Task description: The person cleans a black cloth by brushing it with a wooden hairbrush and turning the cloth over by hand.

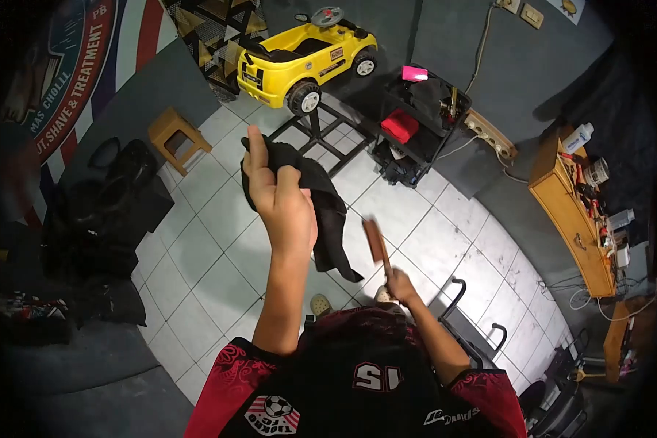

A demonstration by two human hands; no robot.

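My left hand (277, 193) is raised in front of me, one finger pointing up and the others bent. A black cloth (328, 212) is gripped in it and hangs down behind and to the right of the palm. Lower and to the right, my right hand (399, 285) is closed around the thin handle of a brown brush (375, 241). The brush is tilted with its broad end up and is slightly blurred. It is apart from the cloth.
A yellow toy car (306, 62) stands ahead by a black metal frame (317, 131). Right of it is a black trolley (416, 124). A wooden cabinet (573, 219) holds bottles and tools. A brown stool (179, 139) stands left. Black chair arms (456, 296) are near my right side.
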